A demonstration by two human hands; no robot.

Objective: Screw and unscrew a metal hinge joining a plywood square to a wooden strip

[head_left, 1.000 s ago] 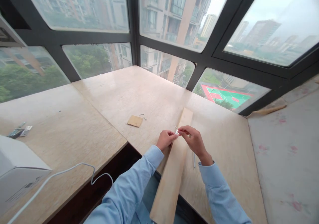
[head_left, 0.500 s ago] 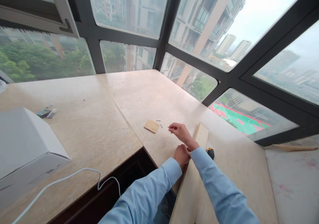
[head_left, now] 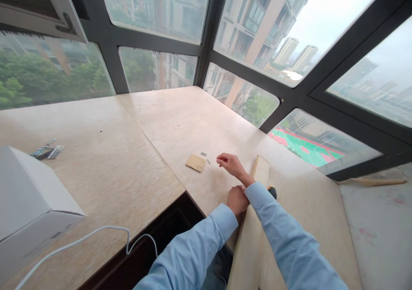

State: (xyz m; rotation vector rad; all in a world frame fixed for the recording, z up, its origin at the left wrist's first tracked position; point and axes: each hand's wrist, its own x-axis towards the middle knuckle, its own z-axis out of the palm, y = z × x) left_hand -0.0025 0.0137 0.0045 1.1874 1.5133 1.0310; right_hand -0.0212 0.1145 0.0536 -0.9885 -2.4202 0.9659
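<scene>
My right hand [head_left: 230,163] is just above the counter, its fingers loosely bent, and nothing shows between the fingertips. Just left of it are several small screws [head_left: 203,154], beside a thin wooden plate [head_left: 195,163] with small holes along its right edge. My left hand [head_left: 237,199] is curled closed under my right wrist, against the left side of a long wooden board [head_left: 247,242]. What its fingers hold is hidden. The board stretches from the counter toward me. Behind my right sleeve, a black and yellow tool handle [head_left: 272,192] partly shows.
A white box [head_left: 28,199] sits on the counter [head_left: 128,174] at the left, with metal hinges [head_left: 48,151] behind it. A white cable [head_left: 96,230] runs over the front edge near a dark open gap [head_left: 167,225]. Windows border the far side.
The thin item earlier in my right fingertips no longer shows there, and one more screw appears to lie by the wooden plate. My left hand stays by the board; the view has shifted slightly.
</scene>
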